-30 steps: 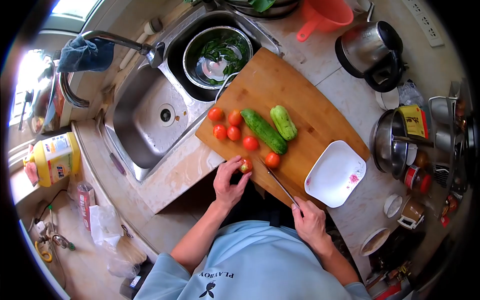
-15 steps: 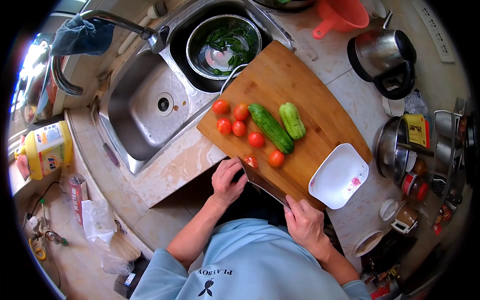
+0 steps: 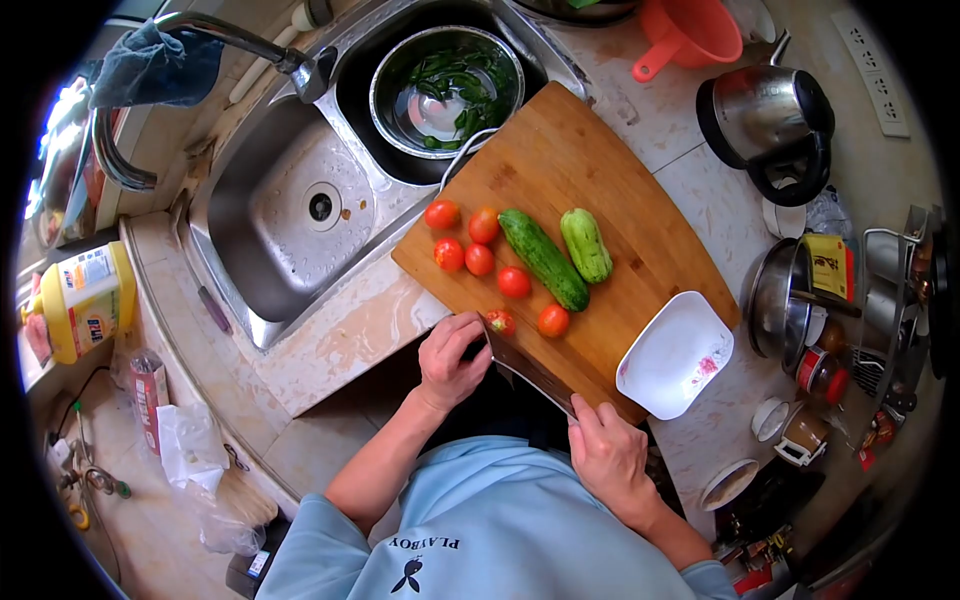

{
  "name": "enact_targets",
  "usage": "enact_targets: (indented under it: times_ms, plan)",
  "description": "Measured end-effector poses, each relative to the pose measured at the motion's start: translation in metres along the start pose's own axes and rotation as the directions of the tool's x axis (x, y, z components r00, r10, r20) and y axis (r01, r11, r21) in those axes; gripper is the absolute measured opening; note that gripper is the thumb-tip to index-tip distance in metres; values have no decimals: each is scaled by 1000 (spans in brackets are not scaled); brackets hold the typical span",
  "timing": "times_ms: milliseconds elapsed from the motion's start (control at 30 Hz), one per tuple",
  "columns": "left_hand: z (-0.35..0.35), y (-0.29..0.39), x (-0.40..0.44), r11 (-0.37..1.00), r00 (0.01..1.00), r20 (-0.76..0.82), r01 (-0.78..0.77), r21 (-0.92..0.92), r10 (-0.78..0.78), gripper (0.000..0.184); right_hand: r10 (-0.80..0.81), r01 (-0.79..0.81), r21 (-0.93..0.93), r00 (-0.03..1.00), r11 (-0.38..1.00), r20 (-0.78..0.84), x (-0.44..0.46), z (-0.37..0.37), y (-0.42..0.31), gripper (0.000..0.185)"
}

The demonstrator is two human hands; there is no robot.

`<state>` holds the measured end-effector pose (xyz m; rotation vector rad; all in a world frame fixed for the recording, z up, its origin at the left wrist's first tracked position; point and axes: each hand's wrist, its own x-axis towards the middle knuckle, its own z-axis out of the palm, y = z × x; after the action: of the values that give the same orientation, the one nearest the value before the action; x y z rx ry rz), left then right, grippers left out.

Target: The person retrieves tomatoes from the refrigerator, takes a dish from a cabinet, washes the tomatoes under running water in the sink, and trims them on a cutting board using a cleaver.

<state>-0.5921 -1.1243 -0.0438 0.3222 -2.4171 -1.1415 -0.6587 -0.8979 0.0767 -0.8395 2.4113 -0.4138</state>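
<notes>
My right hand (image 3: 612,455) is closed around the handle of a kitchen knife (image 3: 530,372), its blade slanting up-left along the near edge of the wooden cutting board (image 3: 640,215). By the blade's far end, my left hand (image 3: 452,362) is closed with curled fingers; what they pinch is hidden. Right beside those fingertips sits a small tomato (image 3: 501,322) with a pale patch. Several whole tomatoes (image 3: 449,254) lie farther up the board, next to a dark green cucumber (image 3: 543,260) and a paler, shorter one (image 3: 586,245). A white dish (image 3: 672,355) stands on the board's right corner.
A double sink (image 3: 290,190) lies up-left, with a metal bowl (image 3: 385,95) of green leaves in its right basin. On the right are an electric kettle (image 3: 765,115), stacked pans (image 3: 775,300) and jars. A red strainer (image 3: 695,30) sits at the top.
The small tomato by my left fingertips shows a different side, with less of its cut-looking face visible. My left hand has shifted slightly; the right hand still grips the knife.
</notes>
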Motion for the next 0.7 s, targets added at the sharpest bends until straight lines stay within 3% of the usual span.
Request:
enact_targets:
  times_ms: [700]
  plan:
    - [6, 2, 3, 996, 997, 0, -77, -52, 77, 36, 38, -38, -14, 999, 999, 32, 13, 5, 0, 33]
